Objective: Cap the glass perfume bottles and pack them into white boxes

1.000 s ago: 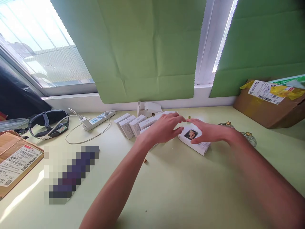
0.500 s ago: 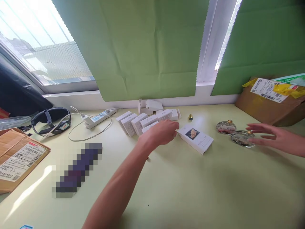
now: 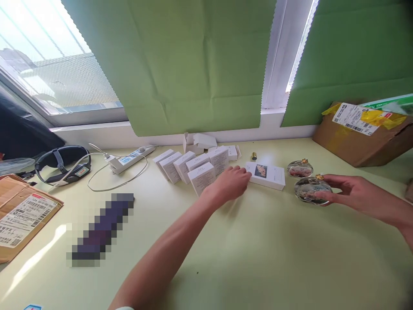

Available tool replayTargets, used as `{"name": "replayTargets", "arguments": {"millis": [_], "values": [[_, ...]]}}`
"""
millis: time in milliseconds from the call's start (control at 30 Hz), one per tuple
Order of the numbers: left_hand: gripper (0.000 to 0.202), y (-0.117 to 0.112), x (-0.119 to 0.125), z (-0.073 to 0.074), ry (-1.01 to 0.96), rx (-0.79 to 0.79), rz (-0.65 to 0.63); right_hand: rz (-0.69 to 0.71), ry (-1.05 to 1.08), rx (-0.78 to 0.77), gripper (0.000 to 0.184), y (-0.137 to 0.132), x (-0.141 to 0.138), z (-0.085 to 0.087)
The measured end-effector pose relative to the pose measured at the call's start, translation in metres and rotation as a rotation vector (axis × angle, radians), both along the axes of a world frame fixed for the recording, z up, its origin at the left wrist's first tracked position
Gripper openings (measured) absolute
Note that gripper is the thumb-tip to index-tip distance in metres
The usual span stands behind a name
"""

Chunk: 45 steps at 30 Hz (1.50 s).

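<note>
My right hand (image 3: 342, 189) is closed around the side of a round clear glass bottle (image 3: 309, 191) with a gold neck, thumb in front and fingers behind. A second round glass bottle (image 3: 300, 169) with a gold top stands just behind it. My left hand (image 3: 234, 183) has curled fingers at the left end of a flat white box (image 3: 267, 175) with a dark flower picture. Its fingertips are partly hidden, but they seem to pinch the box's edge. Several white printed boxes (image 3: 202, 177) stand in a leaning row left of this hand.
A small gold cap (image 3: 254, 156) stands behind the flat box. An opened white carton (image 3: 200, 142) is by the wall. A brown carton (image 3: 358, 137) sits at the right. A power strip (image 3: 130, 159), black headset (image 3: 63, 165) and parcel (image 3: 26, 215) lie on the left.
My right hand has closed on the front bottle and shifted it left, nearer to me. My left hand has moved right, and the flat box has turned to lie more sideways.
</note>
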<state>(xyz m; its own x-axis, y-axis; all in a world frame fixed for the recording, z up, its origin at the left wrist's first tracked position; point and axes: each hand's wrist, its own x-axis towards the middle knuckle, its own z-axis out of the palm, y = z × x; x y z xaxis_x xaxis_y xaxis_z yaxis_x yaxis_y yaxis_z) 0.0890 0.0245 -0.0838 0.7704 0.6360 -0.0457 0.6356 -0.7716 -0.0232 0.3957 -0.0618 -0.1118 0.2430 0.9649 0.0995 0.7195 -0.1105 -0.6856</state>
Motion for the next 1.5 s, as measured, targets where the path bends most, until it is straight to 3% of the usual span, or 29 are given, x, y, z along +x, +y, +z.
{"name": "replayTargets", "arguments": {"millis": [167,267,533,733,967,1200,1333,1500], "values": [[0.039,0.022,-0.018,0.008,-0.016,0.154,0.161,0.200,0.257,0.002,0.056,0.011,-0.075,-0.001],[0.036,0.024,-0.019,0.006,0.021,0.175,0.182,0.385,0.412,-0.031,0.051,0.021,-0.095,-0.008],[0.029,0.008,-0.001,-0.009,0.103,0.115,0.177,0.360,0.550,-0.097,0.053,0.024,-0.092,-0.039],[0.031,0.009,0.006,-0.027,0.087,0.050,0.246,0.309,0.361,0.027,0.047,0.014,-0.098,-0.052],[0.038,0.018,0.001,-0.038,0.010,-0.015,0.199,0.380,0.304,0.055,0.047,0.011,-0.100,-0.051],[0.047,0.027,-0.007,-0.035,-0.101,-0.093,0.150,0.396,0.359,0.013,0.044,0.012,-0.096,-0.054],[0.036,0.029,-0.006,-0.034,-0.114,-0.098,0.165,0.414,0.376,0.005,0.041,0.013,-0.094,-0.055],[0.029,0.034,-0.005,-0.043,-0.115,-0.123,0.083,0.411,0.361,0.019,0.044,0.014,-0.092,-0.056]]}}
